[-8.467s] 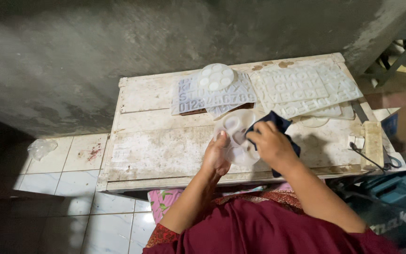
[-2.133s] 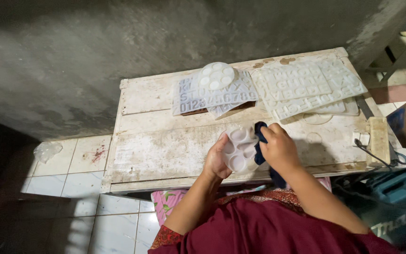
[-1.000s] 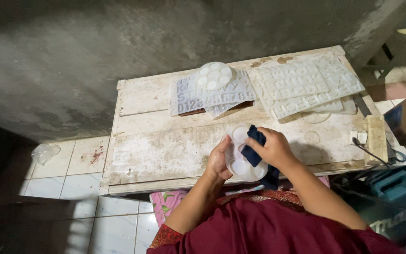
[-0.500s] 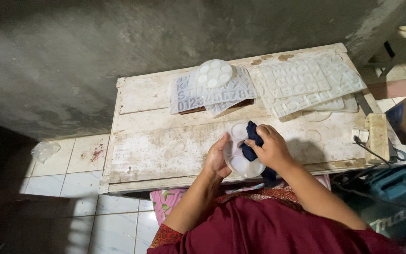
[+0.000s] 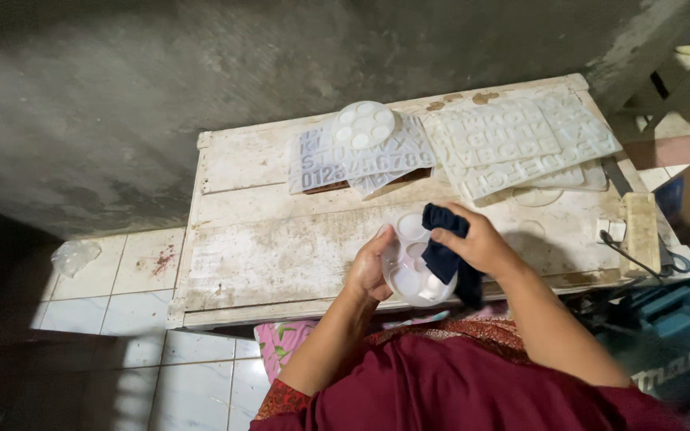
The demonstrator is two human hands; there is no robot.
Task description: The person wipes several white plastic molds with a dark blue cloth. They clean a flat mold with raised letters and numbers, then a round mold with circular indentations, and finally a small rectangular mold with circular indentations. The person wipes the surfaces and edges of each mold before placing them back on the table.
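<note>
round mould (image 5: 409, 275) face-up, cloth (image 5: 443, 254) lengthwise down

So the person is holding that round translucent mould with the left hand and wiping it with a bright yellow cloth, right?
Not quite: the head view shows the cloth is dark blue, not yellow. The left hand does hold the round translucent mould, and the right hand wipes it.

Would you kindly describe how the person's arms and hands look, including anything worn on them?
Both forearms are bare from about the elbow down. The left hand and right hand wear no gloves, and no rings, watch or bracelets can be made out. The garment is dark red, and its left sleeve ends near the elbow in a patterned red and gold edge. The fingers carry no visible markings.
</note>
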